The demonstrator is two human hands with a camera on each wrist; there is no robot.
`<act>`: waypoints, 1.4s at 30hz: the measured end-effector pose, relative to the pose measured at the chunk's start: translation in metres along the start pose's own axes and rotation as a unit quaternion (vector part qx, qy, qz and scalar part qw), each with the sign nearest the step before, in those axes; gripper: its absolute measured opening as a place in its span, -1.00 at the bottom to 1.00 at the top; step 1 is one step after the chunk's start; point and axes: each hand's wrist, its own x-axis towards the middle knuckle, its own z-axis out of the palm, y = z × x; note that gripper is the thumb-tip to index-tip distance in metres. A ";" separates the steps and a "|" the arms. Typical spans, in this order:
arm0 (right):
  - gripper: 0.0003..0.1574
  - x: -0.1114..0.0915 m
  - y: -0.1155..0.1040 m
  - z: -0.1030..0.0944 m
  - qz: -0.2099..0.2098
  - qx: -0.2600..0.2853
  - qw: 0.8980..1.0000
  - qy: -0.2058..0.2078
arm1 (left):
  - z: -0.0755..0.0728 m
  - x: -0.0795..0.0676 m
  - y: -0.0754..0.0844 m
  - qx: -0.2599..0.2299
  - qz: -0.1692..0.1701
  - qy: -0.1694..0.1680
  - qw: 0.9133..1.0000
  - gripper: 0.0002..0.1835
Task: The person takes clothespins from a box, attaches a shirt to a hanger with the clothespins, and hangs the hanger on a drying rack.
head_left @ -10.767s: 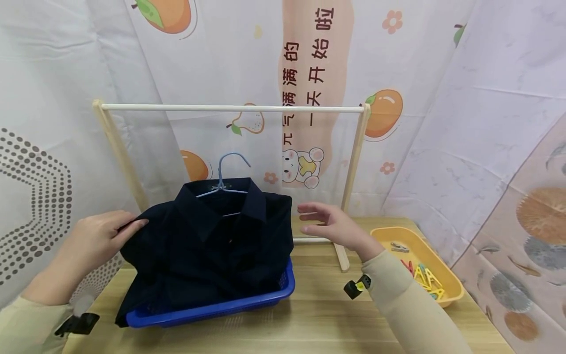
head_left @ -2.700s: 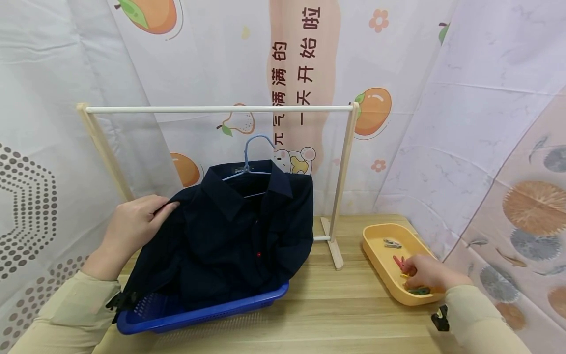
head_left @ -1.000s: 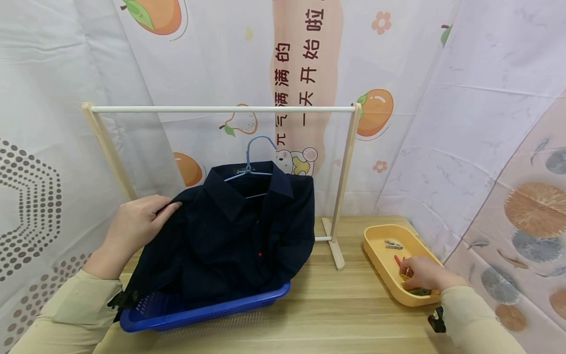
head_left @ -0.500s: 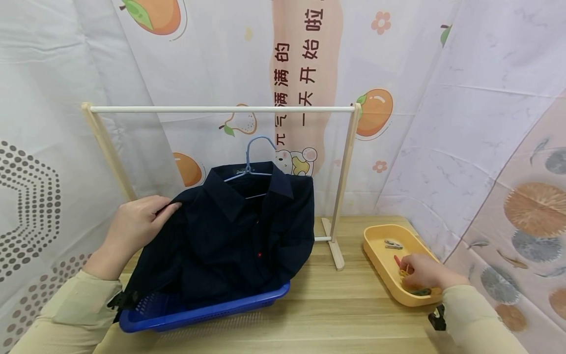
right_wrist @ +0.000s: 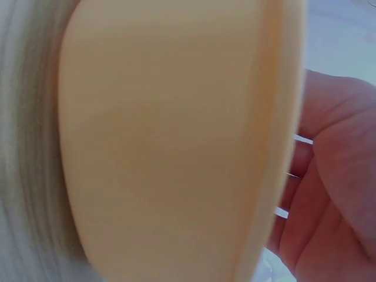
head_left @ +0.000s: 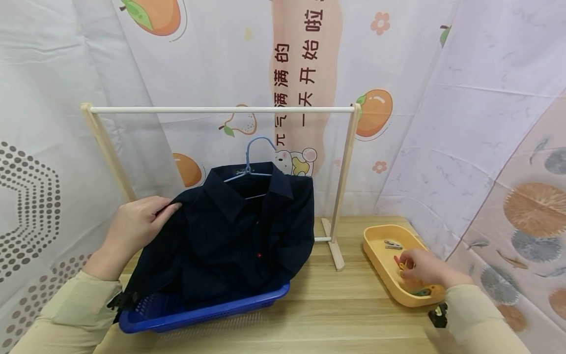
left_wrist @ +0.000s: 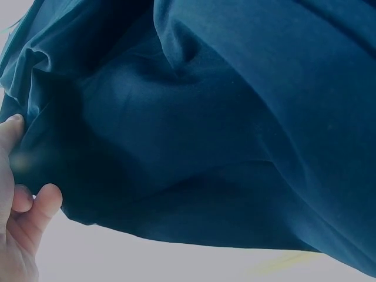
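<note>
A dark navy shirt (head_left: 221, 231) sits on a light blue hanger (head_left: 248, 169), its collar up and its lower part in a blue basket (head_left: 203, 314). My left hand (head_left: 137, 228) pinches the shirt's shoulder between thumb and fingers; the left wrist view shows its fingers at the cloth's edge. Over the yellow tray (head_left: 376, 260), my right hand (head_left: 426, 268) pinches a yellow clothespin (head_left: 403, 267) at its fingertips. A red clothespin (head_left: 396, 259) lies right by those fingertips, partly covered. In the right wrist view the tray's wall hides the fingertips.
Behind the basket stands a drying rack with a white bar (head_left: 221, 110) and wooden posts (head_left: 345, 172). A metal clip (head_left: 393, 244) and a green clothespin (head_left: 422, 292) lie in the tray. Patterned curtains (head_left: 407, 54) close in the wooden table (head_left: 336, 305) behind and at the sides.
The right hand went from beside the shirt into the tray and has just risen slightly there with the yellow clothespin. Earlier the shirt shifted right and up; the left hand kept its grip.
</note>
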 end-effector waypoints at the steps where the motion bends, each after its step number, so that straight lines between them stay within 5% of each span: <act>1: -0.75 0.000 -0.001 -0.001 0.003 0.000 1.000 0.003 | 0.000 0.000 0.000 0.000 0.001 0.001 1.000 -0.80; 42: -0.69 0.016 -0.051 -0.035 -0.034 0.002 0.991 0.133 | -0.001 0.000 0.000 0.002 0.001 0.001 1.000 -0.76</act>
